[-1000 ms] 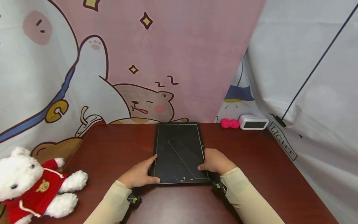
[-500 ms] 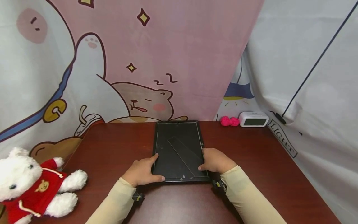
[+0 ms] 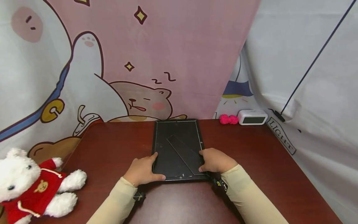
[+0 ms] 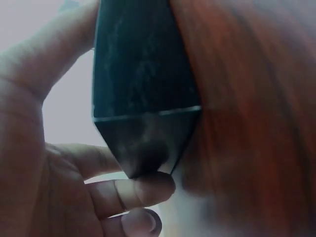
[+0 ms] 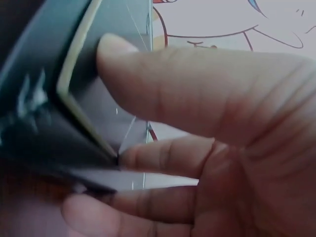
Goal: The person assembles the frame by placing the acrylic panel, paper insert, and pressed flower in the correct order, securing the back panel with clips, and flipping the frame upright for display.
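Note:
A black picture frame lies back side up on the table, its flat stand leg folded slantwise against the backing. My left hand holds the near left corner, thumb along the near edge and fingers at the left side. In the left wrist view, curled fingers touch the frame's dark corner. My right hand grips the right edge near the close corner. From the right wrist, the thumb shows over the backing, with other fingers lower by the edge.
The dark red wooden table ends at a cartoon-print curtain. At the back right stand a white digital clock and a pink bow-shaped item. A white plush bear in red sits at the left.
My left hand has shifted slightly right along the frame's near edge. A right fingertip now shows on top of the right edge. The head view has moved a little; the frame stays lying.

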`<state>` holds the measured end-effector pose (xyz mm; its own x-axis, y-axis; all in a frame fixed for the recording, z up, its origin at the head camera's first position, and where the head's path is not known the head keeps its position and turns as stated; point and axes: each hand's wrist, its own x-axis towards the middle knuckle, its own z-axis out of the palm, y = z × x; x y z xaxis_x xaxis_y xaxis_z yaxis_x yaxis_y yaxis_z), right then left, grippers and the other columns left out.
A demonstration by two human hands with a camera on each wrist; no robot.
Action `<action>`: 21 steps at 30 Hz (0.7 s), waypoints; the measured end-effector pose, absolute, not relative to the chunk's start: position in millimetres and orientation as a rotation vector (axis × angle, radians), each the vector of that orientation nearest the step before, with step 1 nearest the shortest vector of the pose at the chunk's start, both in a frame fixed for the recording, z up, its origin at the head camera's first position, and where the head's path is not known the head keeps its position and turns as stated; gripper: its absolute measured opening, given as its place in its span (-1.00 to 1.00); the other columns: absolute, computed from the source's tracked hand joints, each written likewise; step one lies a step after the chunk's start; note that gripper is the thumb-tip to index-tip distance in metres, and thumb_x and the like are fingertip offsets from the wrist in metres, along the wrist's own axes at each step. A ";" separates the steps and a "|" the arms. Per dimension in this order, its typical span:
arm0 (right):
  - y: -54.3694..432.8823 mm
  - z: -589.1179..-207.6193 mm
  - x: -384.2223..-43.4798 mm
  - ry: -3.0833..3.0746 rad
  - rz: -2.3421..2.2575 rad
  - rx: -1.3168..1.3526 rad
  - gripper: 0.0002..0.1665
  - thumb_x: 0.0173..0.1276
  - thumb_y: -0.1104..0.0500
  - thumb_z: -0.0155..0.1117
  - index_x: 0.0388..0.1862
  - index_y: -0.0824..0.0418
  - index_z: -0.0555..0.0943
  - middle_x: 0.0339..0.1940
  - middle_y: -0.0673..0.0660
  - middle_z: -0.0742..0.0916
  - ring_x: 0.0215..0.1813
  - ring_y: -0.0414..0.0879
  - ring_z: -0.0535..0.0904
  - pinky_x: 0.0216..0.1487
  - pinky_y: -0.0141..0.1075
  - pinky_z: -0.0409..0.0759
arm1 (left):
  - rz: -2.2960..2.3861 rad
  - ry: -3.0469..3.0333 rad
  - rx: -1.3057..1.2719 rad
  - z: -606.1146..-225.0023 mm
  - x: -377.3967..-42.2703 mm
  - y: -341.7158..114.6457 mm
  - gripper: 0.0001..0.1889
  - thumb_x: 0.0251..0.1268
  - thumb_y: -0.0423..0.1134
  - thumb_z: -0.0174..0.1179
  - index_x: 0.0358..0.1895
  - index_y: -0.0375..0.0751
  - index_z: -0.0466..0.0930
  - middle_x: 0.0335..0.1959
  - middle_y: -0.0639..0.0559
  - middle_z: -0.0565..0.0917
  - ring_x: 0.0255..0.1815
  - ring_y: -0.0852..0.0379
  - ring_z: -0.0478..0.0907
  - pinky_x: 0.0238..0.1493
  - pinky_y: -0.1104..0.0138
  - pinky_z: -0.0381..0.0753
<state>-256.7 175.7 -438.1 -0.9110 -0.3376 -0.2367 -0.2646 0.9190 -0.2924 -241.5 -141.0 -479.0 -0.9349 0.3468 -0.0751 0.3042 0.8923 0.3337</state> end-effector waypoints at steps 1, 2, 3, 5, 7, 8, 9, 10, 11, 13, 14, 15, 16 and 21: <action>177.3 -437.5 -256.9 2.787 -0.384 -0.444 -0.14 0.10 0.06 0.72 0.33 0.40 0.63 0.22 0.33 0.74 0.25 0.20 0.68 0.32 0.08 0.60 | 0.503 2.916 0.499 -479.6 -241.6 -141.7 0.21 -0.09 0.39 0.53 0.58 -0.32 0.35 0.35 -0.24 0.64 0.32 -0.19 0.63 0.30 -0.36 0.41; 179.3 -437.3 -257.4 2.779 -0.401 -0.440 -0.12 0.09 0.07 0.73 0.35 0.38 0.62 0.25 0.32 0.73 0.28 0.20 0.66 0.34 0.08 0.58 | 0.520 2.906 0.493 -480.6 -241.7 -142.6 0.21 -0.09 0.38 0.53 0.59 -0.31 0.33 0.37 -0.23 0.63 0.34 -0.18 0.62 0.32 -0.38 0.38; 181.5 -437.1 -257.8 2.772 -0.422 -0.442 -0.10 0.08 0.09 0.73 0.38 0.38 0.60 0.27 0.32 0.72 0.30 0.20 0.65 0.35 0.09 0.57 | 0.537 2.894 0.485 -481.4 -241.7 -143.6 0.21 -0.08 0.37 0.54 0.60 -0.29 0.32 0.39 -0.22 0.61 0.36 -0.18 0.60 0.35 -0.39 0.35; 186.5 -438.2 -259.3 2.760 -0.466 -0.441 -0.01 0.07 0.10 0.74 0.46 0.36 0.53 0.33 0.31 0.69 0.36 0.20 0.61 0.39 0.10 0.54 | 0.572 2.872 0.478 -482.0 -241.9 -145.2 0.21 -0.07 0.34 0.56 0.61 -0.28 0.29 0.42 -0.21 0.59 0.39 -0.18 0.58 0.38 -0.41 0.31; 191.4 -440.1 -261.1 2.743 -0.530 -0.436 0.09 0.05 0.12 0.75 0.54 0.35 0.44 0.34 0.32 0.68 0.37 0.21 0.60 0.39 0.10 0.54 | 0.605 2.854 0.474 -482.5 -242.3 -146.8 0.21 -0.06 0.31 0.58 0.62 -0.28 0.28 0.44 -0.21 0.57 0.40 -0.18 0.57 0.38 -0.40 0.30; 193.5 -441.4 -262.2 2.734 -0.564 -0.432 0.14 0.04 0.12 0.75 0.57 0.34 0.40 0.34 0.33 0.68 0.36 0.20 0.61 0.39 0.10 0.54 | 0.616 2.849 0.473 -482.3 -242.4 -147.8 0.22 -0.07 0.31 0.59 0.63 -0.29 0.27 0.45 -0.22 0.56 0.41 -0.19 0.56 0.38 -0.39 0.31; 195.4 -442.7 -263.3 2.725 -0.592 -0.424 0.18 0.03 0.12 0.76 0.60 0.33 0.36 0.32 0.33 0.68 0.35 0.20 0.62 0.38 0.09 0.55 | 0.628 2.843 0.473 -482.0 -242.5 -148.4 0.23 -0.07 0.30 0.59 0.63 -0.30 0.25 0.46 -0.23 0.55 0.41 -0.19 0.56 0.38 -0.38 0.33; 197.1 -444.0 -264.5 2.714 -0.618 -0.411 0.22 0.02 0.11 0.77 0.62 0.32 0.33 0.32 0.33 0.69 0.34 0.18 0.63 0.37 0.09 0.56 | 0.637 2.839 0.473 -481.7 -242.6 -148.9 0.25 -0.07 0.30 0.59 0.64 -0.31 0.23 0.46 -0.24 0.55 0.40 -0.20 0.57 0.38 -0.36 0.35; 198.8 -445.6 -265.6 2.705 -0.638 -0.411 0.25 0.01 0.12 0.77 0.63 0.32 0.31 0.30 0.33 0.70 0.32 0.18 0.64 0.35 0.09 0.57 | 0.649 2.835 0.471 -481.2 -242.7 -149.5 0.27 -0.08 0.29 0.60 0.64 -0.32 0.20 0.46 -0.25 0.54 0.39 -0.21 0.58 0.37 -0.34 0.37; 201.5 -447.9 -268.0 2.691 -0.670 -0.395 0.28 0.00 0.11 0.78 0.64 0.30 0.29 0.25 0.33 0.72 0.29 0.17 0.66 0.33 0.10 0.59 | 0.661 2.827 0.467 -480.4 -242.9 -150.5 0.32 -0.10 0.29 0.61 0.66 -0.35 0.14 0.46 -0.28 0.54 0.37 -0.22 0.59 0.36 -0.32 0.40; 202.4 -448.6 -269.0 2.686 -0.680 -0.385 0.28 0.00 0.10 0.78 0.65 0.29 0.28 0.25 0.32 0.72 0.28 0.16 0.66 0.33 0.10 0.59 | 0.665 2.823 0.464 -480.0 -243.0 -150.9 0.34 -0.10 0.29 0.62 0.67 -0.36 0.11 0.46 -0.29 0.54 0.36 -0.22 0.60 0.36 -0.30 0.41; 203.5 -449.2 -270.0 2.681 -0.688 -0.381 0.28 0.00 0.10 0.78 0.65 0.29 0.28 0.24 0.32 0.72 0.28 0.16 0.66 0.33 0.10 0.59 | 0.667 2.819 0.462 -480.0 -243.3 -151.1 0.36 -0.10 0.30 0.62 0.67 -0.37 0.09 0.45 -0.30 0.54 0.35 -0.22 0.61 0.36 -0.29 0.41; 204.5 -449.6 -270.7 2.677 -0.698 -0.379 0.27 0.00 0.10 0.78 0.64 0.30 0.29 0.23 0.31 0.73 0.27 0.16 0.66 0.32 0.11 0.59 | 0.668 2.817 0.462 -480.2 -243.5 -151.6 0.37 -0.11 0.30 0.62 0.68 -0.37 0.07 0.45 -0.31 0.54 0.35 -0.22 0.61 0.36 -0.29 0.41; 207.0 -446.8 -270.6 2.670 -0.693 -0.381 0.12 0.02 0.11 0.77 0.55 0.25 0.43 0.15 0.26 0.74 0.17 0.12 0.68 0.26 0.13 0.62 | 0.676 2.806 0.470 -483.7 -245.3 -153.1 0.39 -0.12 0.32 0.62 0.68 -0.38 0.06 0.44 -0.32 0.54 0.33 -0.23 0.62 0.36 -0.28 0.43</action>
